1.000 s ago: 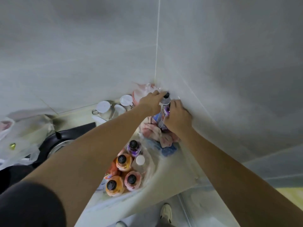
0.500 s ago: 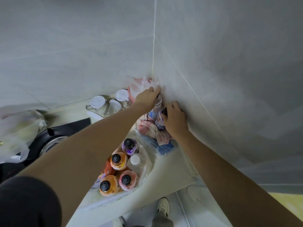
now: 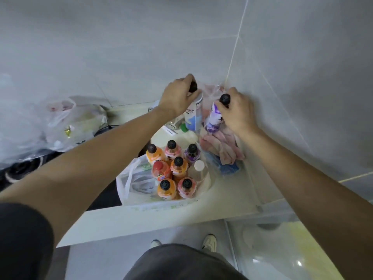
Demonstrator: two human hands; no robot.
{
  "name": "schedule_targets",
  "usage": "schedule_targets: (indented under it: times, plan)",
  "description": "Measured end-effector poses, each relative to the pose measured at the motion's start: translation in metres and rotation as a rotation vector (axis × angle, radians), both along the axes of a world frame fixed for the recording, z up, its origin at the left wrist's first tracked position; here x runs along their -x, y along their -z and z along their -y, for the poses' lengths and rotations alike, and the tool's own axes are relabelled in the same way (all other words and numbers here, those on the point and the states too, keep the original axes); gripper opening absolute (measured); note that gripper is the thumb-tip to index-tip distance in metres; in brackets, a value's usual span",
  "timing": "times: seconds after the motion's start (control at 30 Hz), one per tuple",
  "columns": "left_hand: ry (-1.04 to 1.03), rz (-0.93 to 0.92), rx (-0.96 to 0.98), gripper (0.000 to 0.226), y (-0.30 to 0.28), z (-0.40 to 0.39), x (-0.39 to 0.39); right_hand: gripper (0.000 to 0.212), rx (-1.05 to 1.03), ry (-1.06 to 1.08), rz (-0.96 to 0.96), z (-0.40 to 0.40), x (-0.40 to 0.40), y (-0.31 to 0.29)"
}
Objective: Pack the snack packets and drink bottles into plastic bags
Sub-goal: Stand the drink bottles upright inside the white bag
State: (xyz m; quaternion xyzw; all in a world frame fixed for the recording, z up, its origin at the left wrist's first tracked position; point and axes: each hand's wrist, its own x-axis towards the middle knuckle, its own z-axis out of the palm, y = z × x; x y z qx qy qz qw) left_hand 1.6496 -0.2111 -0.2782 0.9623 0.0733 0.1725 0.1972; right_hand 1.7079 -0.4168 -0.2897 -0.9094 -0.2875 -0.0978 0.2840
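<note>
Left hand (image 3: 177,98) gripping blue-labelled plastic bottle (image 3: 192,116), right hand (image 3: 239,110) purple-labelled one (image 3: 215,118) (probably heavy, slick); best held by neck.

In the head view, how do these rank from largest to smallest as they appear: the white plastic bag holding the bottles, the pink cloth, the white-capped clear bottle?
1. White plastic bag, largest.
2. Pink cloth.
3. White-capped clear bottle, smallest; mostly its top shows.
</note>
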Motion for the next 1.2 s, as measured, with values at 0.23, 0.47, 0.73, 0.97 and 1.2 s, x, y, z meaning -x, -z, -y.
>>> schedule_targets:
  times: [0.23,0.47,0.73,0.97,1.2]
  plan:
    - [-0.255,0.067,0.03,0.033,-0.048,-0.046,0.083,0.031,-0.089,-0.157,-0.006,-0.058,0.041,-0.044]
    - [-0.442,0.066,0.027,0.032,-0.058,-0.083,0.177,0.031,-0.105,-0.339,-0.078,-0.125,0.097,-0.05]
    - [-0.537,0.035,0.023,0.031,-0.032,-0.082,0.257,0.028,0.015,-0.521,-0.191,-0.169,0.15,-0.027]
    - [-0.56,-0.016,0.127,0.034,-0.006,-0.056,0.279,0.028,0.123,-0.601,-0.225,-0.171,0.162,-0.005]
    - [-0.554,-0.065,0.22,0.033,0.021,-0.028,0.283,0.024,0.213,-0.639,-0.287,-0.159,0.158,0.016]
